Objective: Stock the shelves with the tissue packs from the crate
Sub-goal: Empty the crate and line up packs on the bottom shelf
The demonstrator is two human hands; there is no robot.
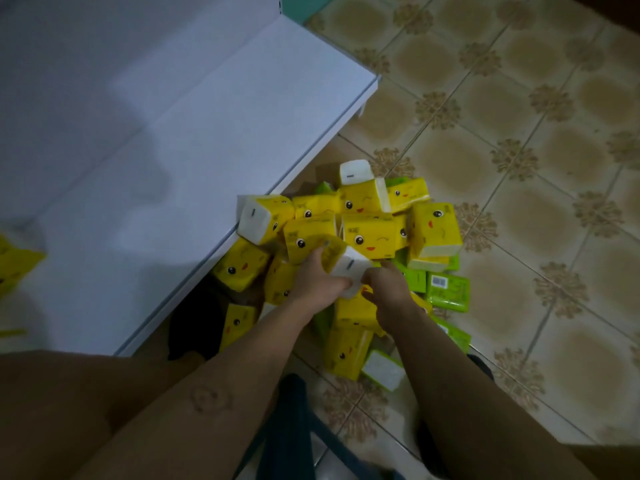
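A heap of yellow tissue packs [370,233] with cartoon faces lies on the tiled floor beside the white shelf [194,140]. Some green packs [448,292] sit at the heap's right side. My left hand [318,280] grips one yellow pack [341,259] from the left, its white end facing me. My right hand [388,289] touches that pack's right lower corner with curled fingers and rests on the heap. No crate shows. One yellow pack [15,263] lies on the shelf at the far left edge.
The shelf board is low and wide, its front edge [242,233] running diagonally just left of the heap. Patterned floor tiles [519,168] spread to the right. A dark bag or cloth [194,323] lies under the shelf edge. A dark strap [291,427] hangs near my knees.
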